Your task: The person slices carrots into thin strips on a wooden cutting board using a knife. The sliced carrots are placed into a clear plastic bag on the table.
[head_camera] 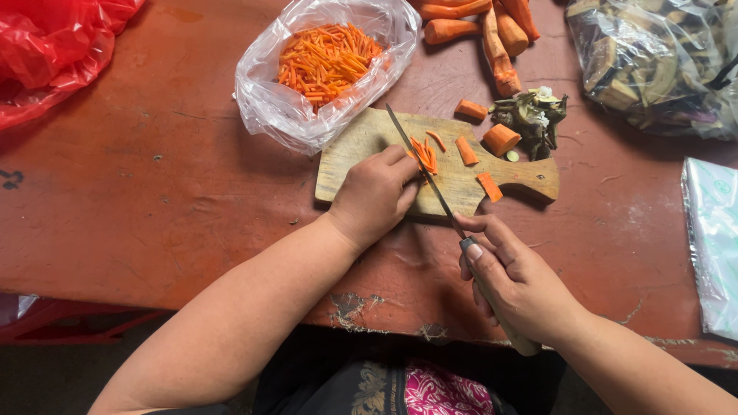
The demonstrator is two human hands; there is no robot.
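Note:
My right hand point(513, 278) grips the handle of a long thin knife point(419, 163), whose blade lies across a small wooden cutting board point(361, 146). My left hand point(374, 192) rests curled on the board, fingertips pressed against orange carrot strips point(424, 154) right beside the blade. A few flat carrot slices point(466, 150) lie further right on the board, one point(489, 186) near its handle.
A clear plastic bag point(269, 92) of several cut carrot sticks sits behind the board. Whole carrots point(496, 34) and a heap of trimmings point(533, 117) lie at back right. A bag of dark sliced vegetables point(653, 61), a red bag point(54, 46) and a pale packet point(711, 238) border the red table.

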